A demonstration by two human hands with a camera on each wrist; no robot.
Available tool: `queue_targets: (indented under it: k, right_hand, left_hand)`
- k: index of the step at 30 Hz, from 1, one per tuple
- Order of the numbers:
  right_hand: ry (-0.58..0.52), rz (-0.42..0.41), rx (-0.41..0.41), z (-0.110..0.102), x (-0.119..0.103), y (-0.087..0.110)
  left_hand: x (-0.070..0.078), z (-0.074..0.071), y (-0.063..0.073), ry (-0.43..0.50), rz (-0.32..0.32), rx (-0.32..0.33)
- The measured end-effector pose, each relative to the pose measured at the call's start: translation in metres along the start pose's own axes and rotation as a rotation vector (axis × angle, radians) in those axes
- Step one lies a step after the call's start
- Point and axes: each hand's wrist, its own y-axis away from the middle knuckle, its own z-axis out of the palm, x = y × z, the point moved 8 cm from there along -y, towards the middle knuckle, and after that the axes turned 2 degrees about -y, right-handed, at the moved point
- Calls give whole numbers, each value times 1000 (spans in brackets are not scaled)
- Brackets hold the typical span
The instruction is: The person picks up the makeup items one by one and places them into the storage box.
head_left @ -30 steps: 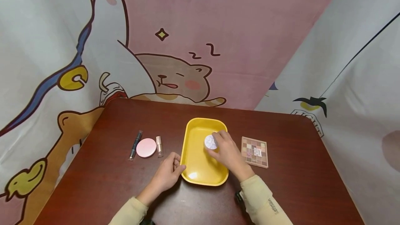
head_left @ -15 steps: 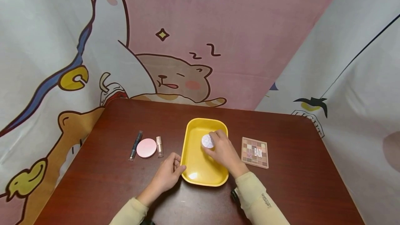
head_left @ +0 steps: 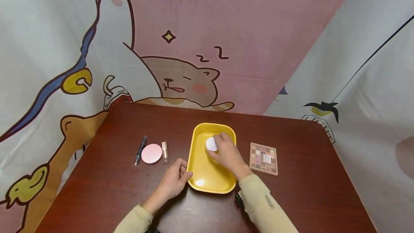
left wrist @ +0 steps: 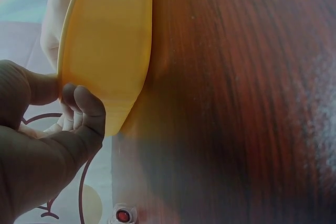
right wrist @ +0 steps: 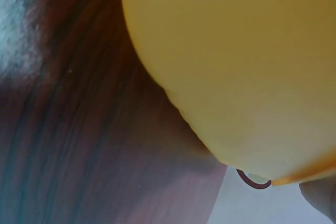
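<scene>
In the head view, a yellow tray (head_left: 210, 177) sits on the table. My left hand (head_left: 174, 178) pinches its left rim; the left wrist view shows the thumb over the rim and curled fingers against the outer wall (left wrist: 107, 35). My right hand (head_left: 229, 156) reaches over the tray's right side and holds a small round container with a pale lid (head_left: 211, 144) between thumb and fingers, inside the tray. Whether its base touches the tray floor cannot be told. The right wrist view is mostly filled by the tray's outer wall (right wrist: 231, 66), with the held container hidden.
Left of the tray lie a dark double-ended pen (head_left: 140, 151), a round pink compact (head_left: 151, 154) and a small rose-gold tube (head_left: 165, 152). An eyeshadow palette (head_left: 263, 159) lies to the right. A printed cloth (head_left: 252, 46) hangs behind the table (head_left: 307, 175).
My right hand has moved leftward with the round container, from right of the tray's middle to nearer its centre. The left hand and the tray have stayed put.
</scene>
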Motion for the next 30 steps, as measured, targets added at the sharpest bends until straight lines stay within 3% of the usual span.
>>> queue_targets:
  k: [7, 30]
  right_hand:
    - [27, -19, 19, 1, -3, -5]
    - [21, -4, -40, 20, -8, -20]
  left_hand:
    - [-1, 1, -1, -21, 0, -5]
    - [1, 0, 2, 11, 16, 14]
